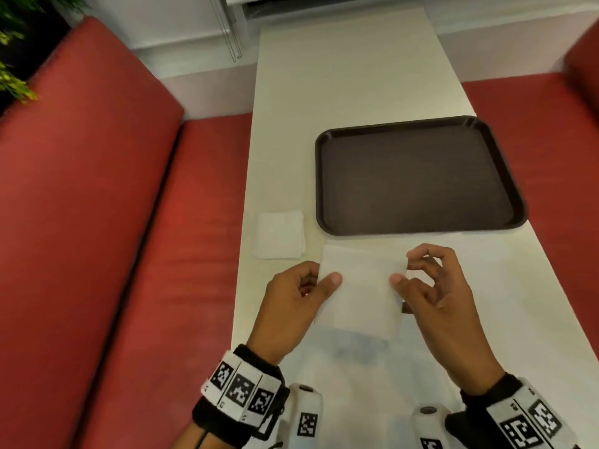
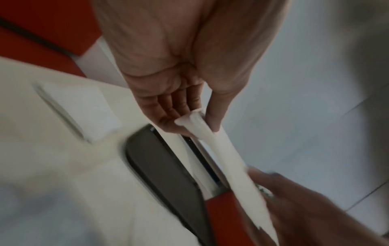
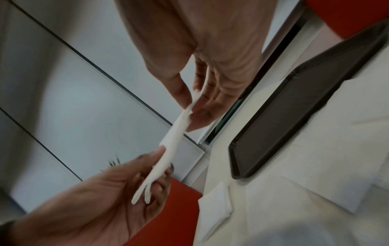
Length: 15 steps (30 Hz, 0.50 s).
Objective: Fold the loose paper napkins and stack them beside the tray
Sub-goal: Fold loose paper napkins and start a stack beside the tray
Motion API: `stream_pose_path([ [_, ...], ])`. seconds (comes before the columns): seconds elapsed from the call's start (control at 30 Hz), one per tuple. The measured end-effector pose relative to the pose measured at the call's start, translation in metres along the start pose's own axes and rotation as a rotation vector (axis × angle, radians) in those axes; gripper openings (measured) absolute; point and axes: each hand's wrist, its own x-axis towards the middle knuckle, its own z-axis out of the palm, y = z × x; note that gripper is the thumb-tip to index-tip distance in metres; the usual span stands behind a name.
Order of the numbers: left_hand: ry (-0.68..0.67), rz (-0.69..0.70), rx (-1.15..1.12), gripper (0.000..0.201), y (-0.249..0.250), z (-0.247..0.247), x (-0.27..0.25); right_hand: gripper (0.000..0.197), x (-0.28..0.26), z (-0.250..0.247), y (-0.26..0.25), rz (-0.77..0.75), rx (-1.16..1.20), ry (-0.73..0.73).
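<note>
Red bench seats (image 1: 97,205) flanking white table (image 1: 350,76), green plant (image 1: 13,82), blind cords (image 1: 231,27)

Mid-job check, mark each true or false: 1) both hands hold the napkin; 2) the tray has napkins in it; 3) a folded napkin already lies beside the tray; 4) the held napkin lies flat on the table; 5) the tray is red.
1) Both the left hand and the right hand pinch the white paper napkin: true.
2) False: the dark brown plastic tray holds nothing.
3) A folded white napkin lies on the pale table left of the tray: true.
4) False: the wrist views show it lifted between the hands.
5) False: dark brown; the bench seats are red.
</note>
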Motion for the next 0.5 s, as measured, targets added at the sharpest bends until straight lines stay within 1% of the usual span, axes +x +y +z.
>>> stream_pose_path([
  [0.03,0.031,0.002,0.025,0.03,-0.002,-0.01,0.014,0.024,0.002,0.002,0.003,0.026,0.002,0.017],
  [0.1,0.102,-0.008,0.077,0.035,-0.011,-0.033,0.048,0.023,0.006,0.0,0.009,0.073,-0.016,0.054],
  [0.2,0.203,-0.026,0.166,0.029,-0.033,-0.069,0.101,0.021,0.01,-0.01,0.02,0.126,-0.063,0.114],
  [0.3,0.257,-0.078,0.285,0.026,-0.053,-0.093,0.139,0.023,0.009,-0.023,0.034,0.169,-0.098,0.164],
  [0.43,0.272,-0.173,0.499,0.032,-0.077,-0.104,0.158,0.03,0.001,-0.032,0.049,0.192,-0.168,0.177],
  [0.5,0.278,-0.234,0.564,0.025,-0.082,-0.101,0.156,0.032,-0.002,-0.033,0.054,0.209,-0.208,0.173],
])
